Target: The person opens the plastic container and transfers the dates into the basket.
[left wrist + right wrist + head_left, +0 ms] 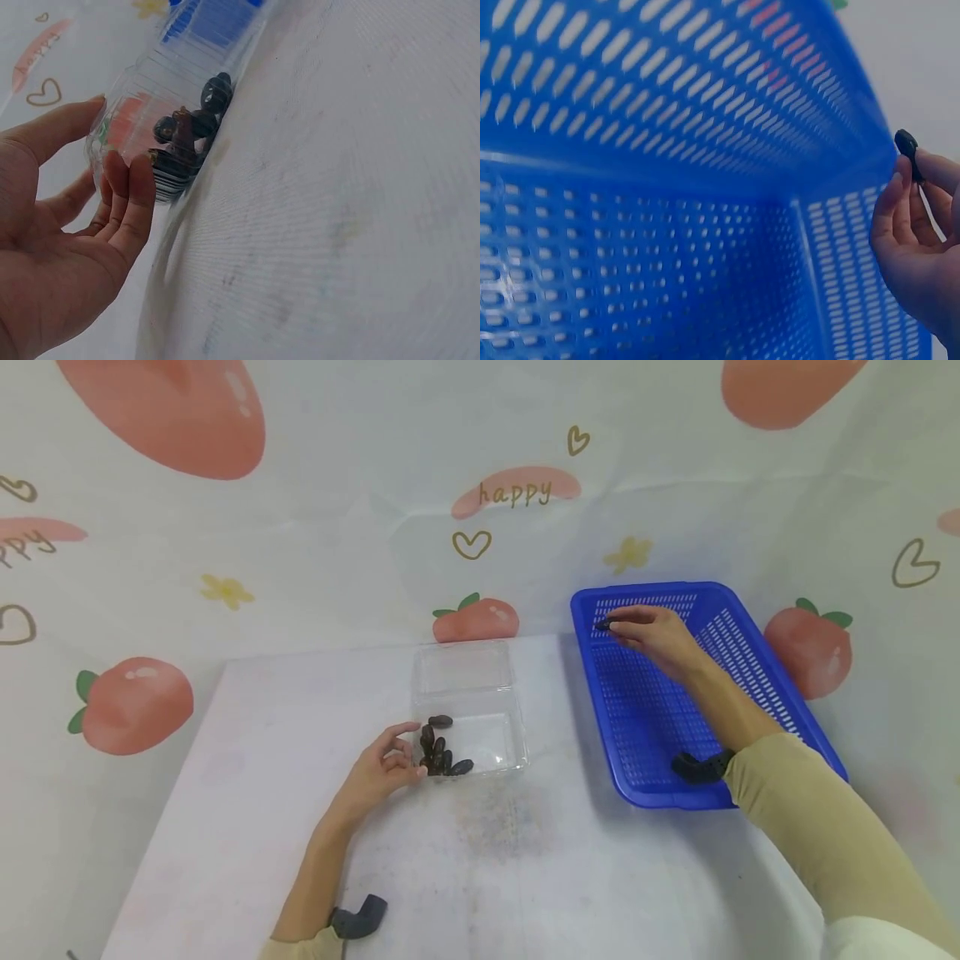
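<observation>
My right hand (651, 639) pinches one small dark oval fruit, like a date (907, 148), between thumb and fingertips. It is over the far left part of a blue plastic basket (600, 718); in the right wrist view the fruit shows beside the basket's rim. On the table, a clear plastic box (491, 739) lies with its hinged lid (462, 668) folded back. Several more dark oval fruits (440, 752) are gathered in its left side. My left hand (380, 767) holds the box at its left edge, fingertips and thumb against the wall, other fingers curled.
The basket stands at the right of the white table (270, 793), against a white backdrop (337, 568) printed with fruit, hearts and flowers. A black wrist mount (701, 767) sits on the right wrist, another mount (360, 917) on the left. Faint stains mark the table before the box.
</observation>
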Motion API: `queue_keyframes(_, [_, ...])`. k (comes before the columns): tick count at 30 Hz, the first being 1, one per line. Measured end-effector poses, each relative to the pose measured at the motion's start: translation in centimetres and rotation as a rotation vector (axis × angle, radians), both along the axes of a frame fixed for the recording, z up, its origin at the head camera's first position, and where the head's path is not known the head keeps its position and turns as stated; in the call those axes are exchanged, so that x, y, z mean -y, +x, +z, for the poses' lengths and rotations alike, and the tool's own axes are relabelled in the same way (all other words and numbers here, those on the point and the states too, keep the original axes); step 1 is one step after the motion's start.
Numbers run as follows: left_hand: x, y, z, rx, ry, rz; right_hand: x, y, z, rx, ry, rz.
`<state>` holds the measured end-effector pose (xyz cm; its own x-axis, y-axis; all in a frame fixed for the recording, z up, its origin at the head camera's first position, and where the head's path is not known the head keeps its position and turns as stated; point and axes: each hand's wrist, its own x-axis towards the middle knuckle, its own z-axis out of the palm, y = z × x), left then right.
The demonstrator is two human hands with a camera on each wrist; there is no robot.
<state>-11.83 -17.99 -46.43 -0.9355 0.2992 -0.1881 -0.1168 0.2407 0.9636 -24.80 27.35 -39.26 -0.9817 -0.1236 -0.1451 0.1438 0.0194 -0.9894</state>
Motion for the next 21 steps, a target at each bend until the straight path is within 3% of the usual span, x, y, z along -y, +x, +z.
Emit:
queue_keyframes(7, [0.0, 0.0, -0.1, -0.002, -0.006, 0.014, -1.4, -0.8, -1.7, 0.018, -0.071, -0.006])
queue_keyframes(11, [-0.2, 0.0, -0.2, 0.009, -0.020, 0.012, -2.1, -1.0, -2.6, 0.052, -0.042, 0.015])
queue_keyframes(18, [-0.1, 0.1, -0.1, 0.011, -0.013, 0.023, -1.8, -1.6, -3.9, 0.020, 0.321, 0.044])
queue_keyframes(21, [0.0, 0.1, -0.2, 0.006, -0.016, 0.015, -1.7, -1.5, -4.3, 0.041, 0.388, 0.057])
